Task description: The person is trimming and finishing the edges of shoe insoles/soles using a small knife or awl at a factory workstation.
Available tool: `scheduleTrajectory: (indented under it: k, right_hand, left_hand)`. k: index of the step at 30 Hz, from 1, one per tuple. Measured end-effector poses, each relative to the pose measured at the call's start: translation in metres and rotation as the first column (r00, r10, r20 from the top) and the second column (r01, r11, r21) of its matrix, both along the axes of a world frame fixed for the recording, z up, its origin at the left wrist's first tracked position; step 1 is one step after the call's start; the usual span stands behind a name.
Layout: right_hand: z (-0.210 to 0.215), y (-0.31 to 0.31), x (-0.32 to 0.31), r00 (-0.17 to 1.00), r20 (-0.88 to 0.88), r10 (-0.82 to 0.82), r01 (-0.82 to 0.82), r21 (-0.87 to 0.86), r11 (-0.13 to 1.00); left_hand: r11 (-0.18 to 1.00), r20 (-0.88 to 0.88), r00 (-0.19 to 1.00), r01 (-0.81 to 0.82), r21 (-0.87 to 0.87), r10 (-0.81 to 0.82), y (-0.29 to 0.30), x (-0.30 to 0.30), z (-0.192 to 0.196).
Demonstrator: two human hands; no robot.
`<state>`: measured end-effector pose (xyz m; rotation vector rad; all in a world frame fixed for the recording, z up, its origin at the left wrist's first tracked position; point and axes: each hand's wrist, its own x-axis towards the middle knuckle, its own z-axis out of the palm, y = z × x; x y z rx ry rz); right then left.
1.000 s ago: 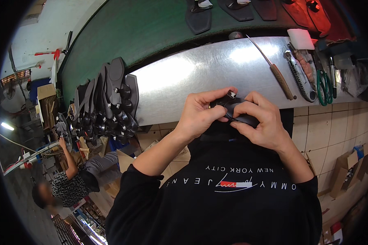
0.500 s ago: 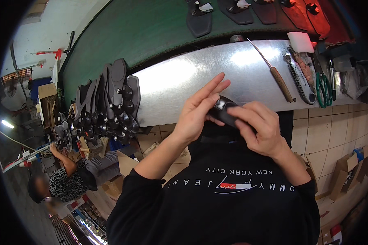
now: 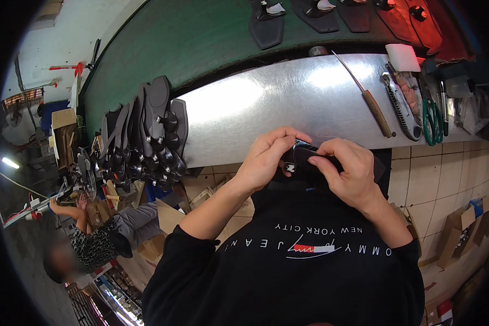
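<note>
Close to my chest, at the front edge of the metal bench, I hold a black sandal (image 3: 305, 158) in both hands. My left hand (image 3: 266, 159) closes round its strap end, where a small shiny ornament shows beneath the fingers. My right hand (image 3: 349, 167) pinches the other side, its thumb laid along the dark surface. Much of the sandal is hidden by my fingers and blends into my black shirt.
Stacked black sandals (image 3: 156, 127) crowd the left of the metal bench (image 3: 223, 125). On its right lie a wooden-handled awl (image 3: 372, 103), a utility knife (image 3: 402, 108) and green-handled scissors (image 3: 432, 119). More sandals (image 3: 267, 27) line the green surface behind. A co-worker (image 3: 92, 239) is at far left.
My left fingers, stretched out before, have curled onto the sandal. The sandal has turned, and its ornament now sits lower. At left, the co-worker's arms and body have shifted.
</note>
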<state>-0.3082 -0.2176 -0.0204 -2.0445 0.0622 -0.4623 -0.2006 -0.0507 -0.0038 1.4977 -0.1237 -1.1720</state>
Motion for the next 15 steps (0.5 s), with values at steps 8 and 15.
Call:
scheduleTrajectory:
  k: [8, 15]
  right_hand:
    - [-0.001, -0.003, -0.004, 0.996, -0.082, 0.02, -0.017, 0.039, 0.999]
    - [-0.002, 0.001, -0.006, 0.983, -0.179, 0.036, 0.003, 0.209, 0.978]
  left_hand:
    - [0.99, 0.111, 0.983, 0.144, -0.005, -0.143, 0.004, -0.003, -0.006]
    - [0.997, 0.106, 0.991, 0.079, 0.014, -0.08, 0.006, -0.003, -0.012]
